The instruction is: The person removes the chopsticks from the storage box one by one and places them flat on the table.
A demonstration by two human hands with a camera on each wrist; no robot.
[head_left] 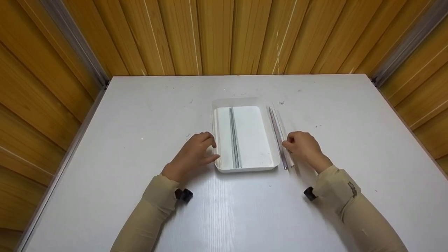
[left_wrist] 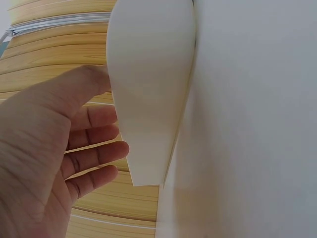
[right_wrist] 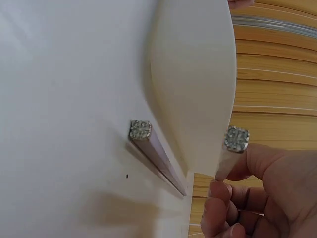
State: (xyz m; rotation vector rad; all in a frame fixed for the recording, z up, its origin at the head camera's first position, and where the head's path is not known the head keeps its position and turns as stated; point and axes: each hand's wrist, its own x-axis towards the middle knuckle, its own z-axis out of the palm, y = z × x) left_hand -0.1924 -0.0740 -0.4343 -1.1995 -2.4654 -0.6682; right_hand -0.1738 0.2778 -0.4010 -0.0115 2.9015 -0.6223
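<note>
A white rectangular tray [head_left: 245, 169] lies between the hands. Inside it rests a pair of slim silver-grey chopsticks [head_left: 235, 140], running lengthwise left of its middle. My left hand [head_left: 196, 150] is at the tray's left rim, fingers loosely bent and thumb reaching over the edge. With thumb and forefinger my right hand [head_left: 304, 145] pinches a white chopstick [right_wrist: 237, 139] with a glittering square end, raised off the table along the tray's right side. Between it and the tray wall, a pale purple chopstick [right_wrist: 161, 153] with a similar end lies on the table.
The white table [head_left: 157, 105] reaches back to a wood-patterned panel wall [head_left: 217, 38]. Similar panels stand on the left and right, with grey metal posts [head_left: 75, 38] at the corners. Small dark specks dot the tabletop.
</note>
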